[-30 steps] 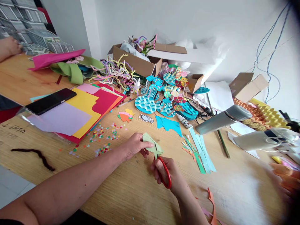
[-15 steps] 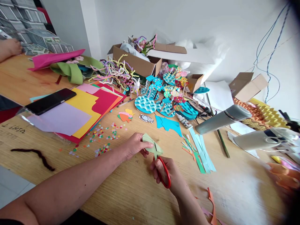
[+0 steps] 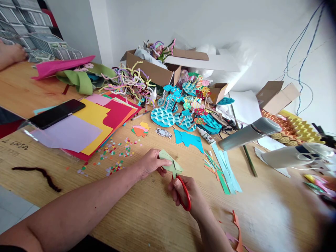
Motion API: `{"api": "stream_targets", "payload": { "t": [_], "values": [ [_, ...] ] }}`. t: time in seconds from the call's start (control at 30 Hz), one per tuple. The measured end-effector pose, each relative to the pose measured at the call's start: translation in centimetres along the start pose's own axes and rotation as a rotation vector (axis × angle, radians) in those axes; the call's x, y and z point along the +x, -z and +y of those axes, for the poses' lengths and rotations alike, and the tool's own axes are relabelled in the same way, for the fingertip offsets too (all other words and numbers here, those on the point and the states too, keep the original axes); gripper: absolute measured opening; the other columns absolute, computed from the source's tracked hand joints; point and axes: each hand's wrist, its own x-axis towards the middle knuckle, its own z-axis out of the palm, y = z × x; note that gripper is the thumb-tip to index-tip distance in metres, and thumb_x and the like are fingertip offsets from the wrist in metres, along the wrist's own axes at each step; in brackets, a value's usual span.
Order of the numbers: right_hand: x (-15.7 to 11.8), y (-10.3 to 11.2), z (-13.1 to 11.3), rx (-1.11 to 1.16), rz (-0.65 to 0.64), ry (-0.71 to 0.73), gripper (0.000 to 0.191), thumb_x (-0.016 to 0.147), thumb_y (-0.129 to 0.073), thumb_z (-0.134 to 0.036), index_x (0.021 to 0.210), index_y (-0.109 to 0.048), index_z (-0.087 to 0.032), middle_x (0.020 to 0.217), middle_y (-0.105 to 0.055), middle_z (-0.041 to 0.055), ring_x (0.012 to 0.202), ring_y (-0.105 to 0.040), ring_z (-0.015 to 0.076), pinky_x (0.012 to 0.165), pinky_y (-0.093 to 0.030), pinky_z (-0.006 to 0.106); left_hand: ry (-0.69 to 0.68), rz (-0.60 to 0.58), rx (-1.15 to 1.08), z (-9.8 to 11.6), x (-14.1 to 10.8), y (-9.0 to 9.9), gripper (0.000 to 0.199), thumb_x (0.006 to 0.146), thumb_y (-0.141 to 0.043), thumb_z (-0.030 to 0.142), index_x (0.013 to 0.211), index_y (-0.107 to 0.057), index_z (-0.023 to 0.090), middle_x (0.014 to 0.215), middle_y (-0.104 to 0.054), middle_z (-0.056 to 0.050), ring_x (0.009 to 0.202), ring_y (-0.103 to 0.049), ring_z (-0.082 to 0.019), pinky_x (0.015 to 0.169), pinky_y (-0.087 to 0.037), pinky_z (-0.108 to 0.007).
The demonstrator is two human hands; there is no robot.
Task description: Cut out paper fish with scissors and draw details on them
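Toward the table's [image 3: 131, 203] near edge, green paper [image 3: 168, 156] is pinched by the left hand [image 3: 153, 163]; red scissors [image 3: 187, 193] are gripped by the right hand [image 3: 195, 197]. The paper could be miscut if its loose end is bent.

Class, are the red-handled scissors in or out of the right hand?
In: the right hand grips the red-handled scissors by their handles, beside the pale green paper.
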Motion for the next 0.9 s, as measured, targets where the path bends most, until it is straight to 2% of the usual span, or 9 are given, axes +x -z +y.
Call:
{"api": "stream_targets", "payload": {
  "t": [0.9],
  "values": [
    [-0.07, -0.15, -0.40, 0.012, -0.001, -0.003, 0.065, 0.068, -0.051, -0.079, 0.065, -0.055, -0.014, 0.044, -0.053, -0.0013, 0.034, -0.045, 0.0066, 0.036, -0.030, 0.018, -0.002, -0.009, 0.007, -0.09, 0.01, 0.00, 0.025, 0.059, -0.071, 0.033, 0.068, -0.061, 0.012, 0.060, -0.062, 0.000, 0.048, -0.053, -0.010, 0.045, -0.045, -0.022]
  ]
}}
